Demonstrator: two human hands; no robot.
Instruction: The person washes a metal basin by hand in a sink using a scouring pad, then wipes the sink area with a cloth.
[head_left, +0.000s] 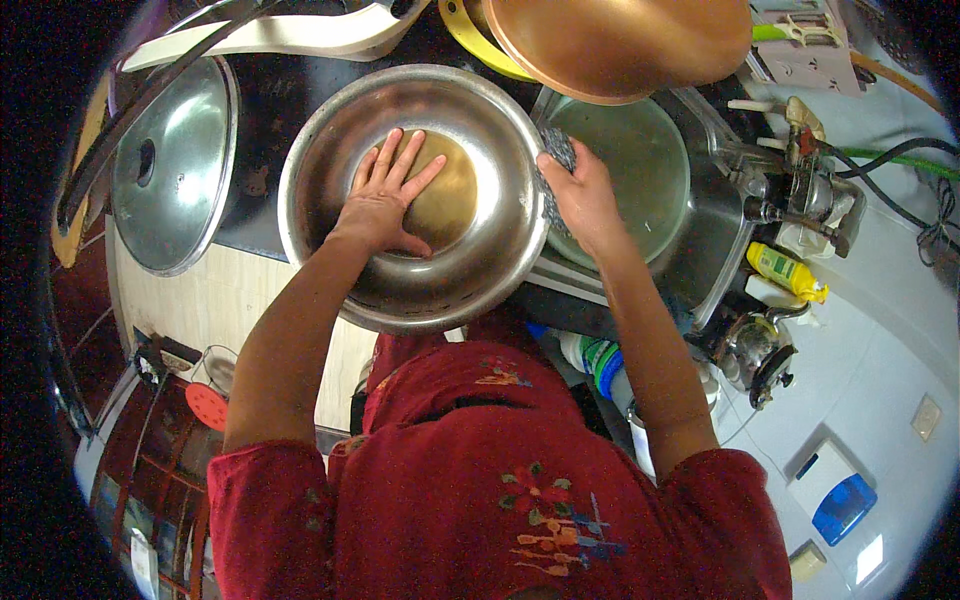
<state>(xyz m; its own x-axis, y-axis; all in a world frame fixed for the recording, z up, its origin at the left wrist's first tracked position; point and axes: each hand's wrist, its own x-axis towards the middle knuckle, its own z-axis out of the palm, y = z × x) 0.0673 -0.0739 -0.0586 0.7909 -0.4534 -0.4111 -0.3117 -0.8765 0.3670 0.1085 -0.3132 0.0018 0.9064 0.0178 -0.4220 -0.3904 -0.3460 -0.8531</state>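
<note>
A wide stainless steel basin (495, 285) stands in front of me, its open side up. My left hand (386, 191) lies spread, palm down, on the inside of its bottom and grips nothing. At the basin's right rim, my right hand (581, 187) holds a grey scouring pad (556, 142) against the edge. Behind that hand, a round translucent basin (660, 180) with what looks like cloudy water sits in the steel sink (712, 247).
A glass lid (176, 195) lies at the left, near a white curved handle-like piece (300, 37). A copper-coloured pan (622, 45) and a yellow rim (480, 45) are at the top. Right of the sink are a faucet (772, 210), a yellow bottle (784, 270) and a metal kettle (754, 349).
</note>
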